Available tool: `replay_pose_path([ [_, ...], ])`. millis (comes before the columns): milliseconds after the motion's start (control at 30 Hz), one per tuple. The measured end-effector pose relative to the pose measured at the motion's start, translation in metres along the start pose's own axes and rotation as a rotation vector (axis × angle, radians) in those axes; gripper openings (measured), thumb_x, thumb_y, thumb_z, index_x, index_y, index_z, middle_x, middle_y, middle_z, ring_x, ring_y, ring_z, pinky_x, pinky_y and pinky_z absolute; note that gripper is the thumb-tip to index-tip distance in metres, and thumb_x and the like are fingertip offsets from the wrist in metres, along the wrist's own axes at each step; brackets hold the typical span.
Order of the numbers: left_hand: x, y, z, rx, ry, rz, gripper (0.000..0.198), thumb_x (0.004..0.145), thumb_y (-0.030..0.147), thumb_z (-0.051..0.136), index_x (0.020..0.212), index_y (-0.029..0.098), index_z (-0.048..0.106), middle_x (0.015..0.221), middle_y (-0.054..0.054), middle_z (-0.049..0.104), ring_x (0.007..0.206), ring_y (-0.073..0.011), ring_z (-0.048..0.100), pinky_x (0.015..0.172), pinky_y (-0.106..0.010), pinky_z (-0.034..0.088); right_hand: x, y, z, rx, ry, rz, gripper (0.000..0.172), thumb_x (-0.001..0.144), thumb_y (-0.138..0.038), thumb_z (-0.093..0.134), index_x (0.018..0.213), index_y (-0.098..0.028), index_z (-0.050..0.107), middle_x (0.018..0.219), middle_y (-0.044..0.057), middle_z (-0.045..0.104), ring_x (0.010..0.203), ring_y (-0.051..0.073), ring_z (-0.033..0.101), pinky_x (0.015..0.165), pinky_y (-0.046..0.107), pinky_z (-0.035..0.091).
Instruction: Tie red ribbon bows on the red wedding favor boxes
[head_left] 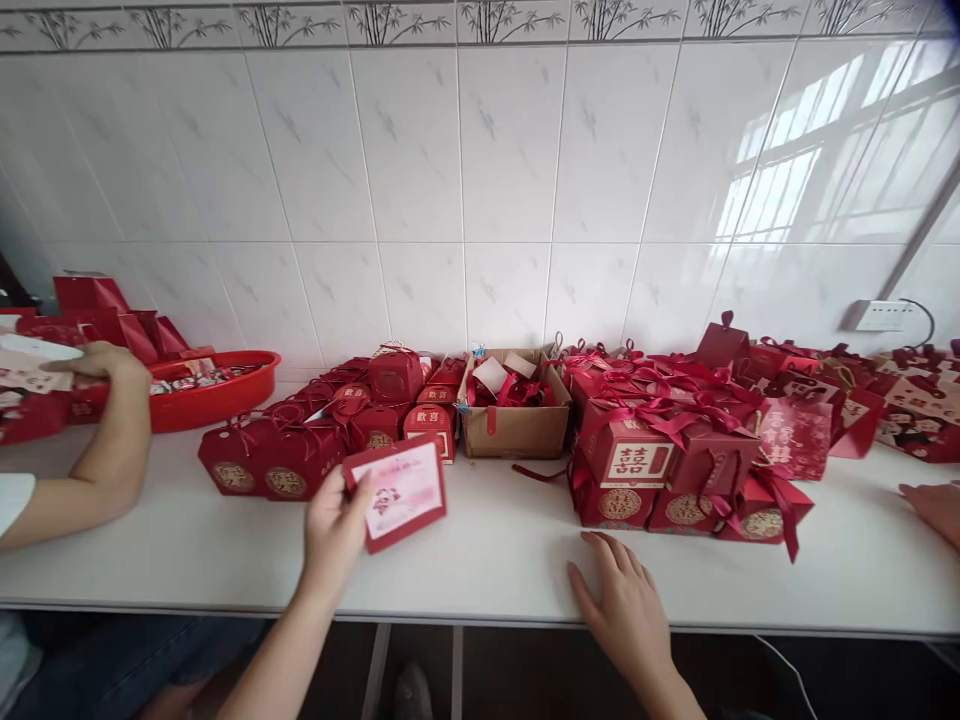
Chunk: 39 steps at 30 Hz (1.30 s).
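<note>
My left hand (330,530) is closed on a flat red card (406,495) with a pink printed face, held tilted above the white table. Its thumb lies over the card's left edge; the fingers behind are partly hidden. My right hand (624,605) rests at the table's front edge, holding nothing, fingers stretched out. Just beyond it are stacked red gift boxes (637,458) tied with ribbons. Behind the card stand more red gift boxes (379,427). Between the two groups sits an open cardboard box (517,432) holding red ribbons and pale tags.
At left, another person's arm (124,440) reaches over the table beside a red basin (214,400) of small wrapped pieces. Another person's hand (934,508) is at the right edge. More gift bags (922,410) stand at far right. A tiled wall (510,200) rises behind.
</note>
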<state>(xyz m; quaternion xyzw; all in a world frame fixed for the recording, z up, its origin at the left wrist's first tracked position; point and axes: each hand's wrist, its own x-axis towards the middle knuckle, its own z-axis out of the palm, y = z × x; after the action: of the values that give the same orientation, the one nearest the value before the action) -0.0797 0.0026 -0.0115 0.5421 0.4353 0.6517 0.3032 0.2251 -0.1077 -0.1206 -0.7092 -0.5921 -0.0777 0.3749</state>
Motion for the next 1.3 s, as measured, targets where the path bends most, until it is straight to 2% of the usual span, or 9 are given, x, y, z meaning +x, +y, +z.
replay_pose_path([
  [133,-0.055,0.014,0.047,-0.184,-0.27,-0.142,0.036,0.076,0.044,0.068,0.098,0.016,0.061,0.088,-0.006,0.071,0.079,-0.0211,0.067,0.066,-0.028,0.055,0.005,-0.018,-0.015,0.491,-0.043,-0.002,0.048,0.089,-0.037,0.052,0.133,-0.022,0.04,0.129,0.013,0.057,0.118,0.027,0.056,0.094,0.044,0.051],
  [267,-0.09,0.03,0.075,-0.216,-0.461,-0.116,0.025,0.085,0.038,0.059,0.097,0.016,0.061,0.09,-0.006,0.07,0.085,-0.0199,0.066,0.075,-0.028,0.054,0.012,-0.049,-0.043,0.762,-0.036,-0.187,0.075,0.087,-0.029,0.059,0.148,-0.027,0.016,0.154,0.012,0.026,0.14,0.027,0.03,0.113,0.048,0.032],
  [400,-0.105,0.039,0.077,-0.183,-0.558,-0.05,0.022,0.089,0.035,0.054,0.099,0.017,0.061,0.097,-0.007,0.069,0.093,-0.0196,0.064,0.083,-0.029,0.052,0.025,-0.068,-0.066,0.832,0.023,-0.314,0.056,0.083,-0.021,0.065,0.134,-0.029,0.043,0.137,0.01,0.051,0.128,0.025,0.047,0.106,0.042,0.041],
  [567,-0.113,0.04,0.068,-0.175,-0.582,-0.078,0.019,0.09,0.035,0.054,0.099,0.019,0.057,0.102,-0.008,0.066,0.095,-0.0188,0.063,0.084,-0.027,0.051,0.033,-0.068,-0.074,0.867,-0.026,-0.262,0.015,0.079,-0.021,0.071,0.092,-0.023,0.064,0.085,0.004,0.069,0.079,0.017,0.065,0.068,0.027,0.052],
  [767,-0.123,0.033,0.063,-0.23,-0.529,-0.088,0.051,0.089,0.035,0.056,0.134,0.026,0.034,0.097,-0.005,0.068,0.087,-0.0166,0.066,0.08,-0.028,0.052,0.025,-0.065,-0.077,0.935,-0.048,-0.229,0.015,0.075,-0.023,0.075,0.088,-0.023,0.067,0.082,0.003,0.07,0.078,0.018,0.065,0.068,0.027,0.052],
  [900,-0.137,0.027,0.059,-0.166,-0.46,-0.012,0.053,0.087,0.036,0.059,0.135,0.024,0.04,0.099,-0.006,0.069,0.09,-0.0181,0.066,0.083,-0.029,0.052,0.01,-0.063,-0.081,0.88,-0.026,-0.155,0.022,0.073,-0.027,0.077,0.093,-0.024,0.07,0.083,0.004,0.072,0.072,0.017,0.066,0.065,0.026,0.053],
  [1000,-0.148,0.041,0.051,-0.107,-0.413,-0.062,0.045,0.081,0.039,0.064,0.122,0.022,0.056,0.095,-0.007,0.07,0.079,-0.0197,0.066,0.073,-0.027,0.053,-0.008,-0.067,-0.085,0.912,0.081,-0.014,0.023,0.069,-0.029,0.079,0.09,-0.024,0.071,0.079,0.004,0.072,0.065,0.017,0.065,0.058,0.024,0.052],
  [1167,-0.152,0.076,0.043,-0.115,-0.547,-0.119,0.024,0.075,0.044,0.068,0.079,0.021,0.068,0.074,-0.005,0.064,0.066,-0.0196,0.06,0.061,-0.027,0.049,-0.036,-0.08,-0.089,1.199,0.087,0.295,0.025,0.068,-0.028,0.079,0.088,-0.026,0.065,0.066,0.0,0.068,0.051,0.014,0.06,0.047,0.023,0.049],
  [1300,-0.16,0.065,0.049,-0.152,-0.468,-0.198,0.024,0.082,0.044,0.06,0.079,0.021,0.065,0.091,-0.008,0.068,0.078,-0.0211,0.062,0.068,-0.027,0.05,-0.048,-0.087,-0.08,1.177,0.098,0.446,0.023,0.066,-0.032,0.08,0.082,-0.024,0.065,0.067,0.0,0.062,0.057,0.015,0.059,0.051,0.024,0.049],
])
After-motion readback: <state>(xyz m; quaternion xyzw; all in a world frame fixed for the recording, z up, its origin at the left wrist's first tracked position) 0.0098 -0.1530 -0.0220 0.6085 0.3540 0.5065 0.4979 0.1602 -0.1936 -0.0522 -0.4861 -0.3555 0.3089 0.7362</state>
